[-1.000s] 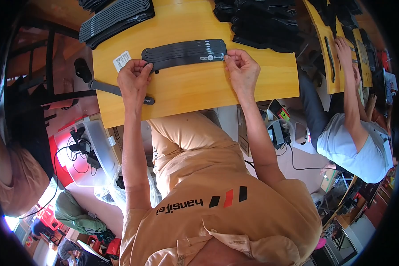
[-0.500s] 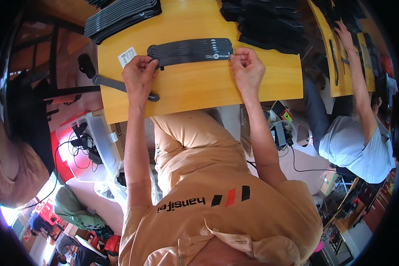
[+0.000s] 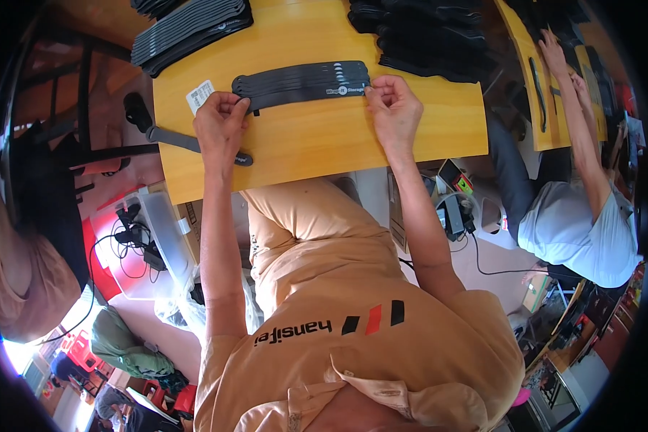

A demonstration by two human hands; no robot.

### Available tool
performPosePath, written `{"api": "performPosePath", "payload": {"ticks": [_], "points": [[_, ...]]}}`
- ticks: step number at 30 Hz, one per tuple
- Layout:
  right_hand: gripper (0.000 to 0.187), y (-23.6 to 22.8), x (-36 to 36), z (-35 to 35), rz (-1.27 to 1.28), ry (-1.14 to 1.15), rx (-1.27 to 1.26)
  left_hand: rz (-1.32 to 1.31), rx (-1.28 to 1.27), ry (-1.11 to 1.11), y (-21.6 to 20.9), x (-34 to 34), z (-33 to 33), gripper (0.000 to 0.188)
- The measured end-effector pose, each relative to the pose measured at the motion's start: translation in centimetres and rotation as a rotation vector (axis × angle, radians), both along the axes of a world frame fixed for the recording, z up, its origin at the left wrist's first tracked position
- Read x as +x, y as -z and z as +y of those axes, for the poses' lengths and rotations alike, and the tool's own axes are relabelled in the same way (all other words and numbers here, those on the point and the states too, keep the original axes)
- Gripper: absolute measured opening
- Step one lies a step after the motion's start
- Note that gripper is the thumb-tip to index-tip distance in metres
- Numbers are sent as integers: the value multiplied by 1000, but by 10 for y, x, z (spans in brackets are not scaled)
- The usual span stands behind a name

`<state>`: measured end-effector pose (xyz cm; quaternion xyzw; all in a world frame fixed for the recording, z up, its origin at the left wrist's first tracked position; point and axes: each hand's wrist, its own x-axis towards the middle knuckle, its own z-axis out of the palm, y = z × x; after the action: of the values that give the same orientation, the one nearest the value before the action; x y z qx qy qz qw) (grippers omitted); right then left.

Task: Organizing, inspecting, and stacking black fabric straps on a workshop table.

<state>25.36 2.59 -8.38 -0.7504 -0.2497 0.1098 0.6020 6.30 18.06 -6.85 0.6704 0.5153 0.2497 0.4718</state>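
A fanned stack of dark grey straps (image 3: 291, 81) with rounded ends lies crosswise on the yellow table in front of me. My left hand (image 3: 219, 133) is closed in a pinch at the left end of the nearest strap. At its right end, my right hand (image 3: 397, 119) pinches the same strap between thumb and fingers. A single dark strap (image 3: 176, 138) lies slantwise under my left wrist, one end reaching past the table's left edge. Just beyond my left hand is a white printed label (image 3: 199, 96).
On the table (image 3: 324, 140), a neat pile of grey straps (image 3: 191, 36) stands at back left and black straps (image 3: 428, 39) heap at back right. A clear plastic bin (image 3: 151, 245) with cables sits below left. A co-worker (image 3: 576, 230) works at another table on the right.
The picture has shifted slightly, so the table and straps sit a little further left. Both my hands keep their pinch on the strap's ends. The co-worker's second hand has come into view.
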Motion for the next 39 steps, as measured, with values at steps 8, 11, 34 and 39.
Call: {"api": "performPosePath", "payload": {"ticks": [8,11,34,39], "points": [[7,-1,0,0,-32,5,-21,-25,14,1,5,-1,0,17],[6,-2,-1,-1,-49,2,-32,-8,13,8,1,-1,-1,17],[4,-5,6,-2,-98,-38,-104,-74,-41,29,1,-3,4,16],[6,-19,6,-13,239,-33,14,133,273,49,-12,-7,-3,20]]}}
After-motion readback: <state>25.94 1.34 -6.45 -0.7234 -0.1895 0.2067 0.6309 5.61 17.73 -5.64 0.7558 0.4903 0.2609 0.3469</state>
